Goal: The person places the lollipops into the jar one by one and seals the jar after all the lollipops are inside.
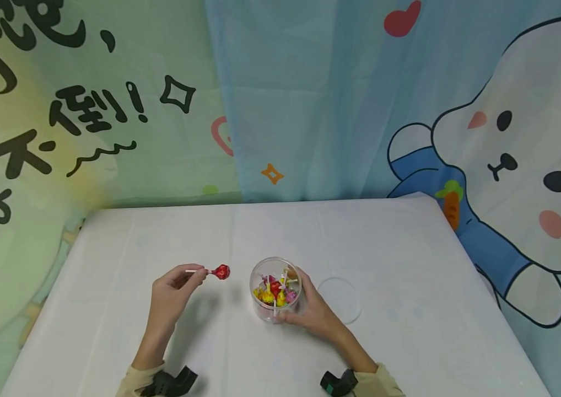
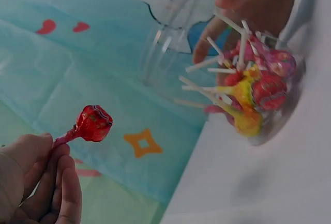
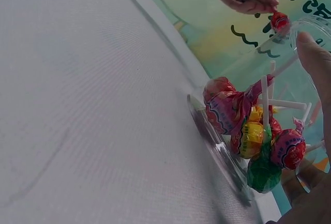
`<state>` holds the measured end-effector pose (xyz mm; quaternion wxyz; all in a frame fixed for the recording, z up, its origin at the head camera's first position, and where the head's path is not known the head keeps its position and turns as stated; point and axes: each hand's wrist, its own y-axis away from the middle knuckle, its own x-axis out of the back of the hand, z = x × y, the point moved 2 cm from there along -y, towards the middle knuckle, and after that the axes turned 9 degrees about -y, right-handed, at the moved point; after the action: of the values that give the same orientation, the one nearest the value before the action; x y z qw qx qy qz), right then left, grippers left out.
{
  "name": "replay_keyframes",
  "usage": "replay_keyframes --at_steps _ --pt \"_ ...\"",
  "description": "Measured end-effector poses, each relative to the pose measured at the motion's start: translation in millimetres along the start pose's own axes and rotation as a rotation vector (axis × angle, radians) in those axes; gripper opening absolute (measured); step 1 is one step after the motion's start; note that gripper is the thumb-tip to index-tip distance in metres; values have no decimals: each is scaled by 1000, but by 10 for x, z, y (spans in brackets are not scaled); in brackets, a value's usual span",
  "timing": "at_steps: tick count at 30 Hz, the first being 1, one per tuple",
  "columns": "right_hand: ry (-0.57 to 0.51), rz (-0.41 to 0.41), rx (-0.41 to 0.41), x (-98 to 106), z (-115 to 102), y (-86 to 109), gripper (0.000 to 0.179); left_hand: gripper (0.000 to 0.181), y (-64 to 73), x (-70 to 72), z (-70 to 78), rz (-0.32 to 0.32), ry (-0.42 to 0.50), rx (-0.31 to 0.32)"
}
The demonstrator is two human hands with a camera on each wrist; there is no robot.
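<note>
My left hand (image 1: 178, 289) pinches a red-wrapped lollipop (image 1: 221, 272) by its white stick, with the candy end pointing right toward the jar. In the left wrist view the same lollipop (image 2: 94, 123) stands out beyond the thumb and fingertips. A clear jar (image 1: 264, 313) holds several lollipops (image 1: 274, 289) in red, yellow and pink wrappers, sticks mostly up. My right hand (image 1: 312, 311) grips the jar around its right side. A green-wrapped lollipop (image 3: 264, 169) shows low in the jar in the right wrist view.
A clear round lid (image 1: 340, 300) lies on the white-covered table (image 1: 384, 248), right of the jar and close to the right hand. Behind the table hangs a printed curtain (image 1: 300, 110) with a cartoon bear. Dark straps (image 1: 168, 383) circle both wrists.
</note>
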<state>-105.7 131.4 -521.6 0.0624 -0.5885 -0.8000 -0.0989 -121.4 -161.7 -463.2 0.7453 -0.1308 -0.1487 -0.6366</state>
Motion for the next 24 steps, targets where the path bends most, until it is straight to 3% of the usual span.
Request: replay_keyframes --at_steps 8,15,20,24 --pt "-2 10 9 10 -15 -1 101 19 59 -27 172 5 45 -52" --pt "-5 17 -5 16 5 -1 102 16 75 -363 317 -54 42 -115" --pt "-32 4 -4 5 6 -7 101 15 122 -647 454 -125 9 -242" --pt "-40 8 -5 -2 2 -7 102 21 147 -751 484 -96 -96 -380"
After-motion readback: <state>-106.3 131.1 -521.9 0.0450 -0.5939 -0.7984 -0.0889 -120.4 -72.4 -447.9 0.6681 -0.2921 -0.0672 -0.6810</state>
